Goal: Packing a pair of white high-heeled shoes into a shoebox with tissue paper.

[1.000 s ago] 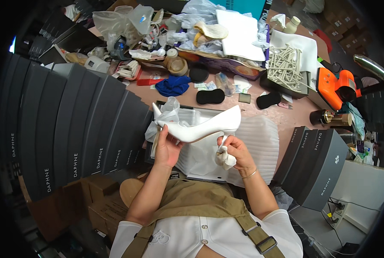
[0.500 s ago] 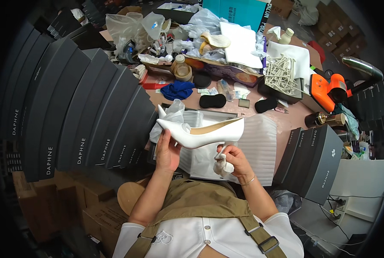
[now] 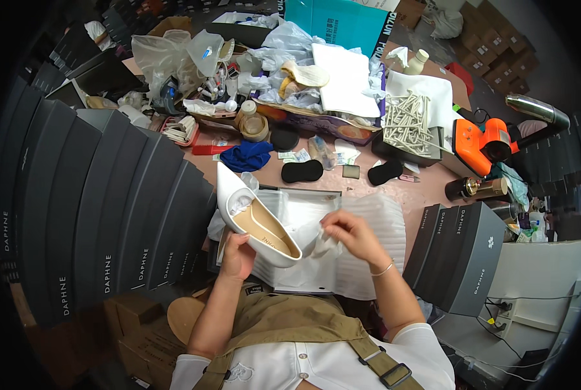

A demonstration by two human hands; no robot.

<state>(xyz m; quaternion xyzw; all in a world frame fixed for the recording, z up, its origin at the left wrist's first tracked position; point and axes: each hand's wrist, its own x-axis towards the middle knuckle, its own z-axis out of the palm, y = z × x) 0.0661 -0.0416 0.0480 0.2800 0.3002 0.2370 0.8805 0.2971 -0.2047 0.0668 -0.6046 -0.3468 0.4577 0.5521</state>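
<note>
The left hand [image 3: 237, 255] grips a glossy white pointed shoe [image 3: 255, 221], tan insole up, toe toward eleven o'clock, while the right hand [image 3: 350, 233] pinches white tissue paper [image 3: 316, 242] at its three o'clock over an open shoebox [image 3: 316, 195], dark grey boxes [image 3: 102, 214] stacked at nine o'clock.

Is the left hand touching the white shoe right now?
Touching. The head view shows the left hand cupped under the heel end of the white shoe, fingers wrapped against its side, with no gap. The right hand holds white tissue paper.
</note>
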